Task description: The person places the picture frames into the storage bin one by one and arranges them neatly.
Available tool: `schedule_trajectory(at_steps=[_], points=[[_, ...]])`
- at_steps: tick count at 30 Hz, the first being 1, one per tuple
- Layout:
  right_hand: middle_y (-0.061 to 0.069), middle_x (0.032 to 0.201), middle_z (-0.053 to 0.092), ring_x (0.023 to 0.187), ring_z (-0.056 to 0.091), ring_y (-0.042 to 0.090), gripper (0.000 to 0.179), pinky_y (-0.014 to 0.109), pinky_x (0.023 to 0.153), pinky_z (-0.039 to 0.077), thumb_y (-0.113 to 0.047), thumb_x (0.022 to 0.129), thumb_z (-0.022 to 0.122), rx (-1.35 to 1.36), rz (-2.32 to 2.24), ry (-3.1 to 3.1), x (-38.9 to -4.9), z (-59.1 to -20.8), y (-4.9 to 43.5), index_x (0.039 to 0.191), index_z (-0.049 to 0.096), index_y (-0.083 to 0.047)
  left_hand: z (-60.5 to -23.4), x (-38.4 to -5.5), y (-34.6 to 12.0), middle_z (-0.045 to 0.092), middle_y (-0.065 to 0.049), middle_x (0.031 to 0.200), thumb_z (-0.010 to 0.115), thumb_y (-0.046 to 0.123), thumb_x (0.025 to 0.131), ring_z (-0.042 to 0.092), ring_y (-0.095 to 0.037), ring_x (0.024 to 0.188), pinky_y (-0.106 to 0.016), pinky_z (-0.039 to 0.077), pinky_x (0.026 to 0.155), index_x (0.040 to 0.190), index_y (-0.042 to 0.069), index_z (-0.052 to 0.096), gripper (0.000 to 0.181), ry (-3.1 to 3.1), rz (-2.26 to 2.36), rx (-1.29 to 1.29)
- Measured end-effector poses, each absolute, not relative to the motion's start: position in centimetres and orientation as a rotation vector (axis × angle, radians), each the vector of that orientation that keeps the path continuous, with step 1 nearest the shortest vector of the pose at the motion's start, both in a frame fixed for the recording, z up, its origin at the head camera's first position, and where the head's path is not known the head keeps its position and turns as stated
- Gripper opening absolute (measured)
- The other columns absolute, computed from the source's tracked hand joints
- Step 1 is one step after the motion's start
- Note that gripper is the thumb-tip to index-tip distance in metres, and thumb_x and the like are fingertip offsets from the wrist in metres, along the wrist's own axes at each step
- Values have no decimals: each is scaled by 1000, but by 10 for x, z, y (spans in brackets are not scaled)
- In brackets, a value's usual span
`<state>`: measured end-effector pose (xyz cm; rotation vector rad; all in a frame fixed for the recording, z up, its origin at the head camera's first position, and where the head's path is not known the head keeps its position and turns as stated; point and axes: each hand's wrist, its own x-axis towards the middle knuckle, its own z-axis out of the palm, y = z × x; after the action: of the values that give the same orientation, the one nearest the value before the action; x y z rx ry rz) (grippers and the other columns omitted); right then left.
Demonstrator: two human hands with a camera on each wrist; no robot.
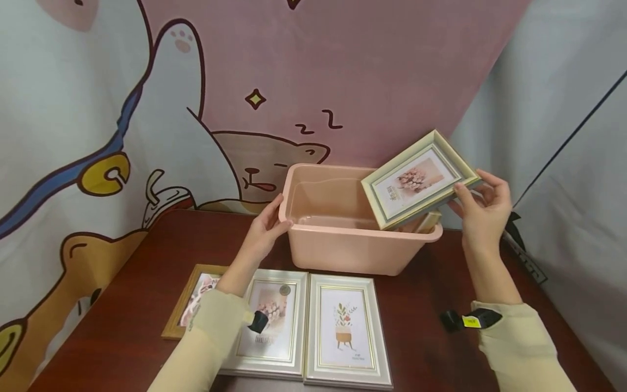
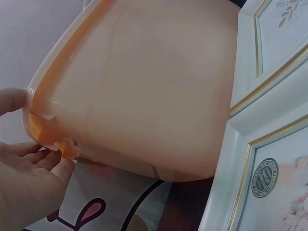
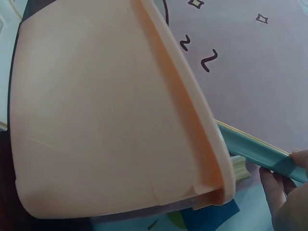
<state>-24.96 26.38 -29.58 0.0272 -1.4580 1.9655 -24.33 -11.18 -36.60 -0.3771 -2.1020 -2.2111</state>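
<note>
Right hand (image 1: 485, 209): thumb over the front edge and fingers behind, clamped on the flower frame at its right corner.
Flower frame (image 1: 413, 182): tilted over the right end of the tub; its body lies at nine to ten o'clock from the right fingers, long axis running from eight to two o'clock. The right hand is by far the nearer.
Left hand (image 1: 264, 231): well apart, at eight o'clock from the flower frame; fingers and thumb hold the tub's left rim.
Tub (image 1: 350, 251): upright, between the hands, long side running nine to three o'clock.
Pale strip (image 1: 429, 220): pokes up in the tub's right front corner, below the flower frame; cannot tell what it belongs to.
Table (image 1: 421, 326): at six to seven o'clock from the tub lie a plant frame (image 1: 343, 329), a white frame (image 1: 271, 316) and a brown frame (image 1: 182, 305).
Hidden: the flower frame covers part of the tub's inside; whether it touches the rim is unclear. The left forearm covers part of the brown frame. The right wrist view cuts off the right hand.
</note>
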Motion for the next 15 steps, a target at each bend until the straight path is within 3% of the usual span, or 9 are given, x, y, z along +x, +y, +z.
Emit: schedule_trajectory(at_steps=[8,15], points=[[0,100,61,82,63,8,42,15,67,59,2,85,74,63,1757,-1599,-253,-306,257,123,62,-11,-363,-242,-110,21,-15,166,57,-4,95,27,-32,152,-40,28,121,156,-1,24,69,-2105,-2207,-354],[-18,100,62,91,62,1,40,8,71,53,-5,88,74,83,1369,-1788,-254,-314,248,125,63,-11,-362,-241,-111,22,-15,166,57,-3,96,27,-32,152,-40,29,122,156,-1,25,69,-2119,-2194,-342]])
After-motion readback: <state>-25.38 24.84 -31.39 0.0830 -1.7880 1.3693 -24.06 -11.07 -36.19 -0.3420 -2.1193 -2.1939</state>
